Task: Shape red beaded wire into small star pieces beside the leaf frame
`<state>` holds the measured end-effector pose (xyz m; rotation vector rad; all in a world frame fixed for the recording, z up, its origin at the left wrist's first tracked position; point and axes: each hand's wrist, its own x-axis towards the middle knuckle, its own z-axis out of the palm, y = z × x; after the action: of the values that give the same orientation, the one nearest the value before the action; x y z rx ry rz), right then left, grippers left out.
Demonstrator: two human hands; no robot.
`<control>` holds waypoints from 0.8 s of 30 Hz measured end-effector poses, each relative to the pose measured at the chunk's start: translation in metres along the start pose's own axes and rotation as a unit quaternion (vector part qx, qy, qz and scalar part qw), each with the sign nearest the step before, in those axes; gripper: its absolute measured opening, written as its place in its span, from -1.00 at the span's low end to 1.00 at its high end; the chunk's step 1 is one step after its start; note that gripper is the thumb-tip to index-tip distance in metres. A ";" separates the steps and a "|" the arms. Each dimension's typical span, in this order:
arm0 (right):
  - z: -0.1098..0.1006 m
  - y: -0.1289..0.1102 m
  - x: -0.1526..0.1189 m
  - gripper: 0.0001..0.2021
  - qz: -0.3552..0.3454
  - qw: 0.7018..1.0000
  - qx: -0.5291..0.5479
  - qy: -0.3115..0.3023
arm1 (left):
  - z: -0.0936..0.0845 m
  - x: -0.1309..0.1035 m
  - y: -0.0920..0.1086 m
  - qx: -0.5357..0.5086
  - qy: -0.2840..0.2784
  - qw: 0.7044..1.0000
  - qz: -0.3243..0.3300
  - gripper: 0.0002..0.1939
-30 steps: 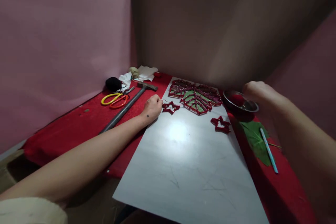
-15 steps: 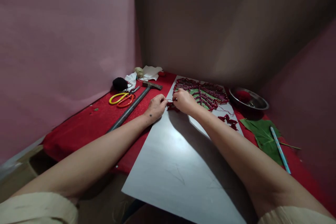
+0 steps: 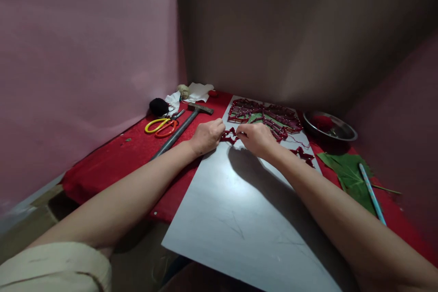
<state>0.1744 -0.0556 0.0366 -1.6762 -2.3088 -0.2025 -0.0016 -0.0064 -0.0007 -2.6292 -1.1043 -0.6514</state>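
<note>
On a white board (image 3: 236,191) lies a large leaf-shaped figure of dark red thread wound around nails (image 3: 263,116), with green inside. Below its left part sits a small red thread star (image 3: 230,136), between my hands. My left hand (image 3: 209,136) is closed at the star's left side, its fingertips pressed together at the board's edge. Just right of the star, my right hand (image 3: 255,138) is pinched; what its fingers hold is too small to make out. A second red star (image 3: 303,156) lies at the board's right edge, beyond my right forearm.
A hammer (image 3: 183,128), scissors with yellow and orange handles (image 3: 167,129) and a black yarn ball (image 3: 159,107) rest left on the red cloth (image 3: 116,164). At the right are a steel bowl (image 3: 345,131) with red yarn, a green leaf (image 3: 345,171) and a blue pen (image 3: 372,194).
My right hand has moved right and down, away from my left hand, uncovering the small star. My left hand has shifted slightly right, with its fingers more curled. The view has shifted a little.
</note>
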 end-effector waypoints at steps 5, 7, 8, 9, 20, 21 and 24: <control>0.006 -0.003 -0.008 -0.71 -0.038 0.998 -0.037 -0.018 | -0.002 0.001 -0.005 -0.044 -0.015 0.998 0.043 -0.79; 0.006 -0.004 -0.009 -0.72 -0.050 0.997 -0.058 -0.030 | 0.000 0.002 -0.008 -0.091 -0.009 0.995 0.033 -0.79; 0.006 -0.004 -0.010 -0.72 -0.052 0.996 -0.067 -0.033 | 0.001 0.003 -0.010 -0.120 -0.004 0.992 0.027 -0.79; 0.006 -0.003 -0.010 -0.73 -0.053 0.995 -0.073 -0.034 | 0.002 0.004 -0.012 -0.151 0.000 0.988 0.021 -0.81; 0.006 0.007 -0.001 -0.70 -0.033 0.997 -0.068 -0.026 | 0.004 0.019 -0.021 -0.371 -0.072 0.923 -0.068 -0.90; 0.006 0.009 0.001 -0.71 -0.024 0.997 -0.064 -0.025 | 0.004 0.019 -0.022 -0.369 -0.074 0.924 -0.066 -0.90; 0.005 0.013 0.011 -0.72 0.006 0.999 -0.031 -0.023 | 0.003 0.021 -0.021 -0.350 -0.067 0.932 -0.071 -0.91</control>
<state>0.1832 -0.0404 0.0344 -1.7404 -2.3481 -0.2374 -0.0027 0.0227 0.0071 -3.2419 -1.2953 -1.0781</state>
